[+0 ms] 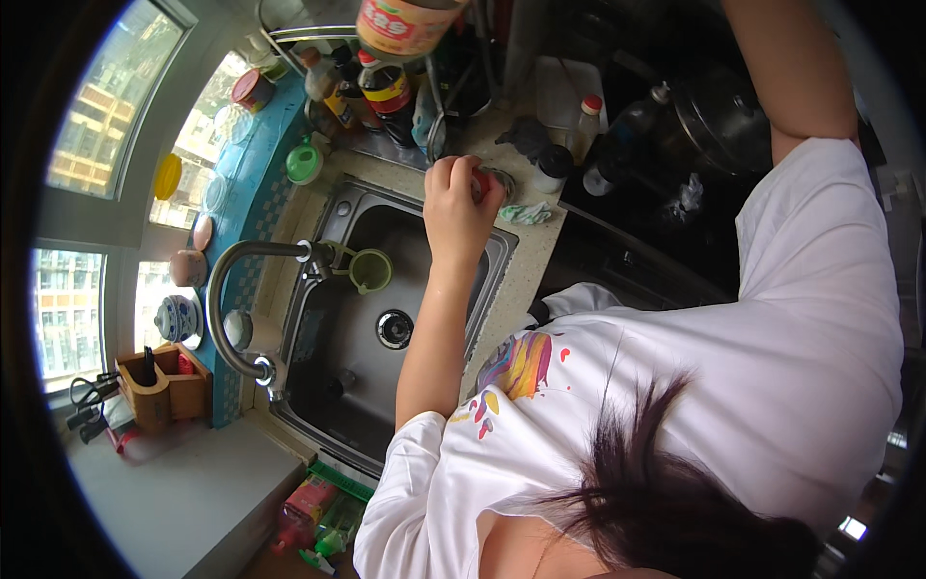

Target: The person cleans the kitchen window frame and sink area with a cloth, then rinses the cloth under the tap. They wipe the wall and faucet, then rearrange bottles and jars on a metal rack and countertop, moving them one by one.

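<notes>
My left hand point(459, 199) reaches over the far rim of the sink, its fingers curled around a small round object with a red top point(480, 185). Most of that object is hidden by the fingers. Beside it on the stone counter lies a crumpled green-and-white wrapper point(527, 213). A white jar with a black lid point(553, 168) and a clear red-capped bottle point(584, 129) stand just to the right. My right hand is out of view; only its bare arm rises at the upper right. Below my left hand is the steel sink point(362, 376), with a green strainer cup point(370, 271) near its faucet point(235, 253).
Dark sauce bottles point(389, 101) crowd a metal rack behind the sink, below a large labelled container point(406, 25). A lidded pot point(723, 123) sits on the black stove. Jars, a porcelain pot point(176, 318) and a wooden utensil holder point(163, 387) line the window side.
</notes>
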A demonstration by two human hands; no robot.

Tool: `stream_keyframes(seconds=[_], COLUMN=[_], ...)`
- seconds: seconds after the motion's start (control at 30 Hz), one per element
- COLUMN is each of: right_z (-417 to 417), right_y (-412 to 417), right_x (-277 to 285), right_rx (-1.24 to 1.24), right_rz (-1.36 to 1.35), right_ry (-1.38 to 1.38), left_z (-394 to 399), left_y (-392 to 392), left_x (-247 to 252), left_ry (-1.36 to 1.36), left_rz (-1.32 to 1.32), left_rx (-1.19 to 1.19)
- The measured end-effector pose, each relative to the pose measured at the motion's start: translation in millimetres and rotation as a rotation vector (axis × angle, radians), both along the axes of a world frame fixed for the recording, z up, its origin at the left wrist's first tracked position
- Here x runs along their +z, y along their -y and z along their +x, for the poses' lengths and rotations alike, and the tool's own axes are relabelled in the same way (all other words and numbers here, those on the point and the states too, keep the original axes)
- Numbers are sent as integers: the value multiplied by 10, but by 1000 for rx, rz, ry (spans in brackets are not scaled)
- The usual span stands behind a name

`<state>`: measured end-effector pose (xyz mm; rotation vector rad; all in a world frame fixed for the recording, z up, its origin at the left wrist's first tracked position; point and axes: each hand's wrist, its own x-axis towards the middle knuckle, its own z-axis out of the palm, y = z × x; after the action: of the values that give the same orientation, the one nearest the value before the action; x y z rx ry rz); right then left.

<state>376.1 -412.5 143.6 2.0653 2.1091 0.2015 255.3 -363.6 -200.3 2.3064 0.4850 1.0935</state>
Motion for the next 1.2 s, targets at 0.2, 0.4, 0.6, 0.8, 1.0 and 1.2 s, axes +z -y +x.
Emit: stream_keyframes(seconds=[0.2,0.4,0.6,0.8,1.0,1.2], right_z=[647,733,958,1074,1267,1251], right_y=[1863,3554,4592,4753,5002,5004], right_x=[-1038,-1979,-3233,-3966,-4427,-4425], right_rx=[-453,-1032,-1373,-1466,-1293,-1321], right_rz=[2,36,181,280,456,442], right_ry=[-294,-555,-430,-447,-433,-408], left_z=[180,838,1610,2000,2150,2120], left_y=[423,1294,2034,2263,2389,2497], left_x=[98,-69,-612,-908,-898,-878], left_ry=[-75,-66,-190,-317,-434,-532], left_rz=[26,61,217,377,338,329], left_rx=[-223,-605,-799,-804,-753,-709])
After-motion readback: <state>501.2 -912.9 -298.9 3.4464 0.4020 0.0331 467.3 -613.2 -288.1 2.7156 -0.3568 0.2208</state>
